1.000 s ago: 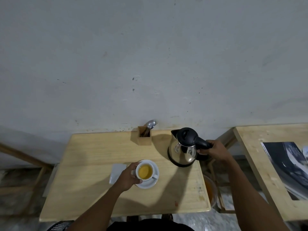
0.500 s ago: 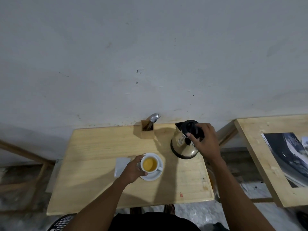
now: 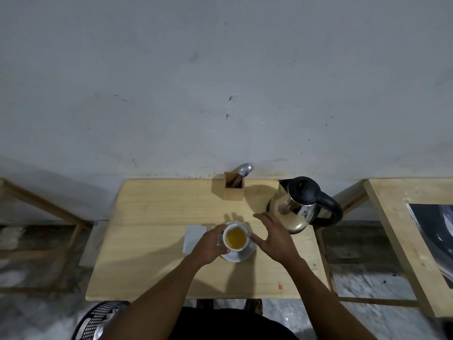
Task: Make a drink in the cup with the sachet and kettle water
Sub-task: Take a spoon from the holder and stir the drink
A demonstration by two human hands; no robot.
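Note:
A white cup (image 3: 235, 238) holding yellow-orange liquid stands on a white saucer (image 3: 239, 255) in the middle of the wooden table (image 3: 157, 217). My left hand (image 3: 210, 244) wraps around the cup's left side. My right hand (image 3: 275, 235) hovers just right of the cup with fingers spread, holding nothing, its thumb close to the rim. The steel kettle (image 3: 297, 207) with black lid and handle stands upright at the table's back right, apart from both hands. A white sachet or paper (image 3: 193, 238) lies flat left of the cup, partly under my left hand.
A small wooden holder (image 3: 234, 187) with a spoon (image 3: 244, 170) in it stands at the table's back edge against the grey wall. A second wooden table (image 3: 407, 241) carrying a dark magazine (image 3: 436, 231) is on the right. A black mesh chair (image 3: 98, 320) sits at bottom left.
My right hand has let go of the kettle, which now stands on the table, and has moved left and down to the cup. My left hand stays on the cup.

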